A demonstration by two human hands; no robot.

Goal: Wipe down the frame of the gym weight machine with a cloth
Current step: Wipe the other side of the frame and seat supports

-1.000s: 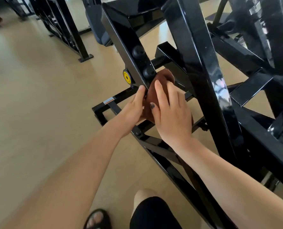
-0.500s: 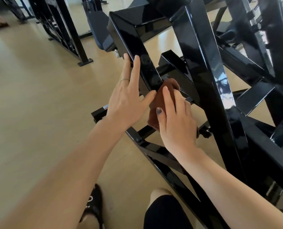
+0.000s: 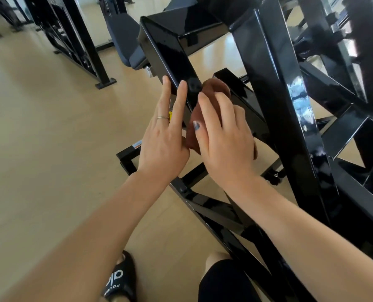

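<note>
Right up against the slanted black bar of the frame, both hands are busy. Left hand has its fingers straight and flat, tips touching the bar's left edge, so it isn't grasping anything, more like steadying. There's a thin ring on one finger. Right hand sits just right of the bar with its fingers laid over the cloth, pressing it against the metal where the bar meets the block behind it. Fingers look mostly straight over the cloth; can't tell if the thumb is hooked around it since that side is hidden. The cloth is a brown wad, poking out above the fingertips and a bit below the thumb side of the palm, tucked between the bar and the big glossy upright to its right.

Peeking between the left fingers, just beside the bar, is a bit of yellow sticker. Below the bar, low rails of the frame run along the tan floor. Further below, a black slide sandal with white lettering and a knee in black shorts. Up left of the bar, a padded seat and another rack stand well apart.
</note>
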